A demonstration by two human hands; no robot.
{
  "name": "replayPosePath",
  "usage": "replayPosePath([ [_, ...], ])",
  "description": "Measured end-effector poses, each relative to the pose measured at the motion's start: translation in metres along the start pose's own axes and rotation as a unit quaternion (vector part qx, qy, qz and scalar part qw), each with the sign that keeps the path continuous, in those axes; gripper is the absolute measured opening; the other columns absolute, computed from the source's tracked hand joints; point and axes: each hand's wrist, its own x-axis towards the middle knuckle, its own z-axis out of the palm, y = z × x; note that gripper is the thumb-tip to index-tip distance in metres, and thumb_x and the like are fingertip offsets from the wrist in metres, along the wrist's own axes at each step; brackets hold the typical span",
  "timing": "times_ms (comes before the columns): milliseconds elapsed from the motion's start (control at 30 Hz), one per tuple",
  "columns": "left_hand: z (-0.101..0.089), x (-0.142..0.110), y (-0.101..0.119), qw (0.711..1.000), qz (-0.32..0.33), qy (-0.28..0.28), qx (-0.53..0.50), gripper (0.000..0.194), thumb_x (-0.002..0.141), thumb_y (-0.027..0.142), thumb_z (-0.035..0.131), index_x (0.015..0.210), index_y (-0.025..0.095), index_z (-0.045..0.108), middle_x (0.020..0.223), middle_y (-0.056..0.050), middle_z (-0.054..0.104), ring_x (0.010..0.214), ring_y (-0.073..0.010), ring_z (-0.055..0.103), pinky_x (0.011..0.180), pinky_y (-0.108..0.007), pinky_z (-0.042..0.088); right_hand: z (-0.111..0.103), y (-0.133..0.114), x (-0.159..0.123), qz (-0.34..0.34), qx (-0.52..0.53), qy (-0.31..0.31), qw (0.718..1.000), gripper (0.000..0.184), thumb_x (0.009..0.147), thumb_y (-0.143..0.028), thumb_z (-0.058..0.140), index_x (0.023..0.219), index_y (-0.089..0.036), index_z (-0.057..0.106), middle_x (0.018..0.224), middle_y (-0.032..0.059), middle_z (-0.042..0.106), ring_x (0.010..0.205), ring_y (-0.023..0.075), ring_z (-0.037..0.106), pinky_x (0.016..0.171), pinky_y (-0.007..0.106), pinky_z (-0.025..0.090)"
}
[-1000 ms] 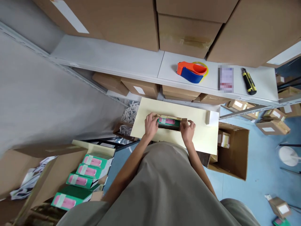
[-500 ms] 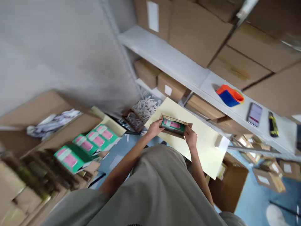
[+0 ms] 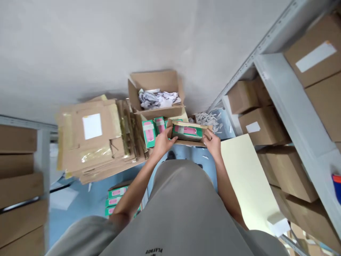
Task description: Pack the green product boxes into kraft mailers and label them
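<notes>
Between both hands I hold a small open cardboard box (image 3: 190,143), off the table and level with the packages behind it. Inside lies a green box with a pink picture (image 3: 188,131). My left hand (image 3: 162,145) is closed on the left end of the cardboard box, its thumb at the near edge. On the other end my right hand (image 3: 213,143) is closed too, fingers bent around the side flap. Just beyond my left hand stand similar green and pink boxes (image 3: 149,133), partly covered by what I hold.
A large open carton (image 3: 156,76) with crumpled paper stands against the wall. To the left is a stack of flattened cardboard (image 3: 71,138). A pale yellow tabletop (image 3: 245,174) lies right, beside shelving (image 3: 298,85) with cartons. More green boxes (image 3: 114,202) sit low at left.
My view and body have turned left, away from the pale tabletop. Both hands have carried the cardboard box along, from over the tabletop to in front of the large carton.
</notes>
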Motion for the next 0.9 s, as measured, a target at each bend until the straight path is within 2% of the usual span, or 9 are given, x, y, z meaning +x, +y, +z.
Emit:
replayPosePath([
  [133, -0.035, 0.002, -0.045, 0.999, -0.041, 0.034, -0.01, 0.062, 0.093, 0.035, 0.084, 0.152, 0.024, 0.068, 0.152, -0.011, 0.075, 0.141, -0.039, 0.07, 0.12, -0.051, 0.057, 0.051, -0.048, 0.032, -0.038, -0.008, -0.05, 0.998, 0.053, 0.1, -0.036, 0.068, 0.15, -0.021, 0.076, 0.141, 0.0126, 0.081, 0.141, 0.038, 0.072, 0.123, 0.051, 0.056],
  [300, -0.047, 0.003, -0.078, 0.996, -0.081, -0.017, -0.018, 0.06, 0.093, 0.031, 0.083, 0.151, 0.02, 0.067, 0.15, -0.016, 0.074, 0.144, -0.0419, 0.067, 0.122, -0.055, 0.055, 0.091, -0.071, 0.045, -0.048, -0.008, -0.1, 0.994, 0.054, 0.099, -0.036, 0.068, 0.15, -0.021, 0.076, 0.151, 0.0114, 0.076, 0.147, 0.0374, 0.068, 0.127, 0.053, 0.052],
  [400, -0.055, 0.001, -0.081, 0.997, -0.064, -0.03, -0.038, 0.049, 0.095, 0.03, 0.08, 0.143, 0.022, 0.07, 0.147, -0.016, 0.072, 0.148, -0.0394, 0.064, 0.122, -0.052, 0.055, 0.098, -0.075, 0.044, -0.044, -0.014, -0.113, 0.993, 0.055, 0.099, -0.037, 0.067, 0.15, -0.019, 0.074, 0.155, 0.0131, 0.073, 0.148, 0.0351, 0.067, 0.128, 0.051, 0.051],
  [500, -0.078, 0.007, -0.07, 0.997, -0.022, 0.049, -0.051, 0.03, 0.102, 0.032, 0.073, 0.131, 0.023, 0.072, 0.153, -0.015, 0.065, 0.149, -0.0346, 0.062, 0.123, -0.048, 0.053, 0.097, -0.081, 0.042, -0.065, -0.018, -0.092, 0.993, 0.049, 0.099, -0.04, 0.066, 0.143, -0.019, 0.077, 0.152, 0.0151, 0.075, 0.143, 0.0335, 0.07, 0.127, 0.05, 0.052],
  [567, -0.099, 0.02, -0.058, 0.992, 0.016, 0.112, -0.047, 0.022, 0.107, 0.032, 0.065, 0.126, 0.023, 0.071, 0.153, -0.015, 0.065, 0.149, -0.0321, 0.061, 0.125, -0.048, 0.051, 0.093, -0.086, 0.042, -0.085, -0.021, -0.065, 0.994, 0.045, 0.1, -0.041, 0.066, 0.136, -0.019, 0.079, 0.15, 0.0171, 0.075, 0.141, 0.0336, 0.07, 0.126, 0.051, 0.053],
  [633, -0.12, 0.045, -0.049, 0.989, 0.048, 0.135, -0.03, 0.022, 0.109, 0.03, 0.06, 0.127, 0.023, 0.07, 0.148, -0.013, 0.069, 0.145, -0.0309, 0.063, 0.125, -0.048, 0.05, 0.089, -0.091, 0.043, -0.099, -0.023, -0.032, 0.994, 0.042, 0.1, -0.042, 0.065, 0.132, -0.019, 0.08, 0.149, 0.018, 0.075, 0.141, 0.0345, 0.069, 0.126, 0.054, 0.052],
  [733, -0.139, 0.103, -0.044, 0.991, 0.06, 0.112, 0.033, 0.031, 0.106, 0.024, 0.06, 0.135, 0.022, 0.07, 0.143, -0.013, 0.073, 0.138, -0.0325, 0.067, 0.123, -0.049, 0.051, 0.085, -0.1, 0.043, -0.114, -0.02, 0.008, 0.993, 0.041, 0.101, -0.045, 0.065, 0.129, -0.02, 0.08, 0.146, 0.0189, 0.076, 0.14, 0.0355, 0.07, 0.124, 0.058, 0.053],
  [800, -0.138, 0.151, -0.044, 0.993, 0.05, 0.042, 0.099, 0.039, 0.103, 0.024, 0.066, 0.141, 0.019, 0.069, 0.145, -0.017, 0.073, 0.137, -0.0347, 0.069, 0.121, -0.046, 0.052, 0.084, -0.106, 0.041, -0.118, -0.017, 0.023, 0.993, 0.041, 0.102, -0.046, 0.065, 0.129, -0.02, 0.08, 0.145, 0.0189, 0.077, 0.139, 0.0355, 0.071, 0.124, 0.058, 0.054],
  [900, -0.118, 0.221, -0.04, 0.971, 0.022, -0.123, 0.201, 0.05, 0.096, 0.034, 0.077, 0.14, 0.012, 0.072, 0.14, -0.022, 0.077, 0.135, -0.0395, 0.071, 0.117, -0.044, 0.054, 0.083, -0.111, 0.034, -0.113, -0.01, 0.03, 0.993, 0.04, 0.102, -0.046, 0.064, 0.129, -0.02, 0.08, 0.144, 0.0186, 0.078, 0.137, 0.0352, 0.072, 0.122, 0.056, 0.055],
])
